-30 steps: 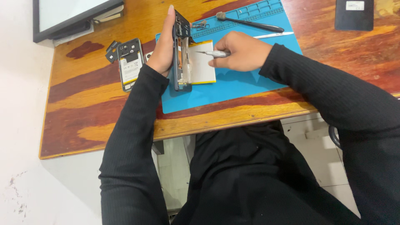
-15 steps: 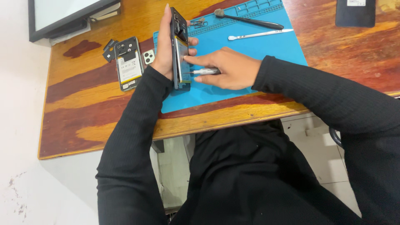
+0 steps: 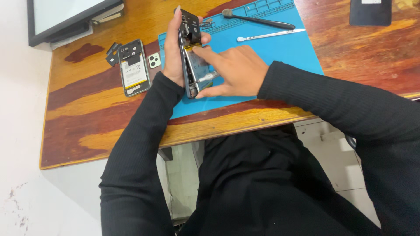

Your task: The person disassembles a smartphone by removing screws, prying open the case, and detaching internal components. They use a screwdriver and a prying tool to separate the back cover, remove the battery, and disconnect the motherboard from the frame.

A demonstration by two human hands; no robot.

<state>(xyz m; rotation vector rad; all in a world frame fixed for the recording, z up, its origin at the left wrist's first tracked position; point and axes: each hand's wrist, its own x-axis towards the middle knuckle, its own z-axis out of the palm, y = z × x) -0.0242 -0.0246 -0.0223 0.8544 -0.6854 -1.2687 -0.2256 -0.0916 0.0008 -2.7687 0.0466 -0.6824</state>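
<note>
Gripping the opened phone [image 3: 189, 52] on its edge, your left hand [image 3: 173, 57] was clenched around its back, the fingers wrapped over the far side and the thumb tip showing near the top. You held the phone tilted up above the blue work mat [image 3: 280, 48], with its open inside facing your right hand [image 3: 234, 72].

That right hand lay against the exposed inside, the forefinger stretched up toward the upper part of the phone and the thumb low by the bottom edge. A thin silver tool [image 3: 205, 78] sat between the hand and the phone; whether the fingers actually pinched it, I cannot tell.

From the head camera, the mat lay on a wooden table [image 3: 87, 126]. On the mat's far side rested a dark-handled tool [image 3: 258, 20] and, just beside it, a slim metal spudger [image 3: 271, 34]. Left of the mat, well apart from your hands, lay a second opened phone [image 3: 133, 67] flat on the wood, with a small pale camera cover [image 3: 154, 60] just beside it. A framed screen [image 3: 70, 15] stood at the far left corner, and a dark flat slab [image 3: 369, 12] at the far right.
</note>
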